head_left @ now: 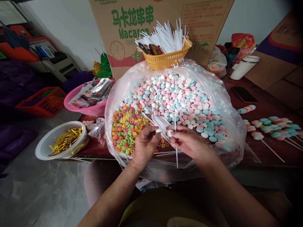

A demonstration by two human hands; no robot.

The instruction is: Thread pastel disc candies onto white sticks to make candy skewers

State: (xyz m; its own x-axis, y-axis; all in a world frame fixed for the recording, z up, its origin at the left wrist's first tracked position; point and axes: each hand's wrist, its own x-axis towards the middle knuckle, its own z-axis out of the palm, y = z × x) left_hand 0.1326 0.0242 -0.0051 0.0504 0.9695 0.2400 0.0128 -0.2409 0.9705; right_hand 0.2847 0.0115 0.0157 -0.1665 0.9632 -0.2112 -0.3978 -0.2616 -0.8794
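Observation:
My left hand (146,142) pinches a white marshmallow (158,130) between thumb and fingertips. Close beside it, my right hand (190,142) is closed on another white marshmallow (169,133) and on a thin white stick (176,157), which stands nearly upright in the view. Beneath both hands lies a bundle of white sticks (161,121). Pink, white and blue marshmallows (175,94) are heaped behind the hands in a clear plastic bag (233,138) spread open. Colourful ring-shaped candies (126,127) fill its left side.
A yellow basket (165,60) of white sticks stands at the back before a cardboard box (132,19). Left are a pink basket (88,110) of packets and a bowl (41,149) of gold ties. Marshmallow skewers (276,126), a phone (245,94) and a white cup (245,67) lie right.

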